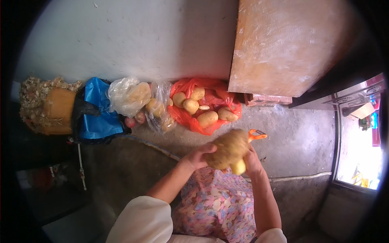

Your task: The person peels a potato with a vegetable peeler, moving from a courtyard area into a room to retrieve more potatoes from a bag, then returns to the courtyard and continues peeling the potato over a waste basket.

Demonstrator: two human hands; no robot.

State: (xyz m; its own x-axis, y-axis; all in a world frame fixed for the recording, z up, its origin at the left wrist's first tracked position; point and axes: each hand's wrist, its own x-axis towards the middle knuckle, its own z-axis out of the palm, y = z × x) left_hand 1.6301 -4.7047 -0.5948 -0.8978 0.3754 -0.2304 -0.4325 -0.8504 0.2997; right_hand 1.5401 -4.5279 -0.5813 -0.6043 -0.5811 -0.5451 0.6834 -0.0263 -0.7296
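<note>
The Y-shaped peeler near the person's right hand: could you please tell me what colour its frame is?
The peeler frame is orange, best seen in the head view.

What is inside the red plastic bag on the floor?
The red plastic bag holds at least five potatoes and a small pale piece. Anything under them or behind its folds is covered.

the left hand point(199, 157) holds a big blurred potato point(227, 149); the right hand point(253, 162) has an orange peeler point(256, 136). smaller potatoes point(207, 119) sit in a red bag point(184, 118).
</note>
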